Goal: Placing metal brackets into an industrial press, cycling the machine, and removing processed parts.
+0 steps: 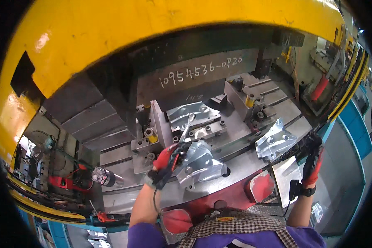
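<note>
My left hand point(166, 166), in a red and black glove, is closed around a silver wrench-like tool point(187, 129) with a rounded end. The tool points up and away, over the near edge of the die. Behind its tip, a shaped sheet-metal part point(202, 114) lies in the die. Just right of my left hand, shiny formed parts point(202, 165) rest on the press bed. Another formed part point(275, 140) lies farther right. My right hand point(313, 163), gloved the same way, is above the right end of the bed; its dark fingers are hard to make out.
The yellow press frame point(173, 25) arches overhead, with a steel die block point(190, 76) below it. Guide posts point(151, 135) flank the die. A silver cylinder point(107, 177) lies at left. A flat metal plate point(286, 175) is beside my right wrist, near a blue-edged bin point(347, 173).
</note>
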